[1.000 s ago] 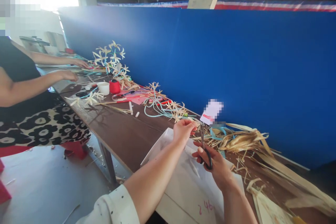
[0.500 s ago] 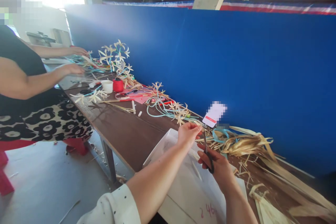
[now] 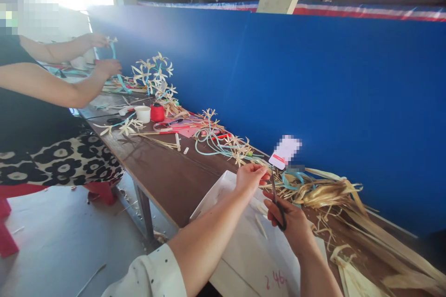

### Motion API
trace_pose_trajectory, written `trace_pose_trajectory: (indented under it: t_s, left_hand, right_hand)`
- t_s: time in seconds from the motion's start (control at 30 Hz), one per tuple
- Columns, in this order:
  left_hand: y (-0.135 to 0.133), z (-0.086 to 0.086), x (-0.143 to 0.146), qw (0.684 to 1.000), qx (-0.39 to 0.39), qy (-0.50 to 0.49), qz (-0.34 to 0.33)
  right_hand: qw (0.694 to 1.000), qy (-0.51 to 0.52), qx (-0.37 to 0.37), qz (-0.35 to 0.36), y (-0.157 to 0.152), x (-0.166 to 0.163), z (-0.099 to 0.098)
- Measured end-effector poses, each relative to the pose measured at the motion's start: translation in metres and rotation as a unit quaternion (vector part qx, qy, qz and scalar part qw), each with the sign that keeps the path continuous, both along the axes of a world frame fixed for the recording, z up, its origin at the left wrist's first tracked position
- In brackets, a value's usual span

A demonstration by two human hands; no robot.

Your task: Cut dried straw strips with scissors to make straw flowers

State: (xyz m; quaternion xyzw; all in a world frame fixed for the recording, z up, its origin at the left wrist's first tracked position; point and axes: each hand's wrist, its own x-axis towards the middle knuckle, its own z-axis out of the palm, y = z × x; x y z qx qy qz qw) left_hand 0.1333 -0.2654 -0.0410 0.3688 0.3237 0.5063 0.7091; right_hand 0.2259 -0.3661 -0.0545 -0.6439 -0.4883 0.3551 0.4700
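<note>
Nearest, the person's left arm wears a white sleeve with dark dots [image 3: 146, 278] and crosses a white shallow box [image 3: 213, 197], with pink handwritten figures [image 3: 275, 280] showing between the forearms. At the right edge lies a pale sheet of dried husk [image 3: 360, 273].

The right hand [image 3: 288, 217] is curled through the black handles of slim metal scissors [image 3: 274, 191], gripping them above the box's far side, blades pointing away. The left hand [image 3: 251, 179] is just beside the blades, thumb and fingertips pinched together; anything between them is too small to tell.

Just beyond the hands stand a white, partly blurred upright card or phone [image 3: 278, 160] and, to its right, a tan bundle of dried husk [image 3: 324, 190]. Farther along the brown tabletop [image 3: 156, 162] are looped pale-blue stems [image 3: 209, 149], a red thread spool [image 3: 157, 112], a white cup [image 3: 142, 114] and cream star-shaped flowers [image 3: 153, 73]. Beyond, a co-worker's two hands [image 3: 108, 68] hold a light-blue strip [image 3: 123, 85].
</note>
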Motion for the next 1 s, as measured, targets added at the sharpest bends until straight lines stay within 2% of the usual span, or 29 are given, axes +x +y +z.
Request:
trace_pose_trajectory:
  t_s: [0.37,1.0]
  left_hand:
    - [0.0057,-0.0047,0.0009,1.0,0.015,0.018,0.005]
    - [0.0037,0.002,-0.0017,0.997,0.047,0.057,0.015]
  right_hand:
    - [1.0,-0.013,0.001,0.002,0.0006,0.0022,-0.002]
    - [1.0,0.003,-0.016,0.001,-0.0012,0.0003,0.0009]
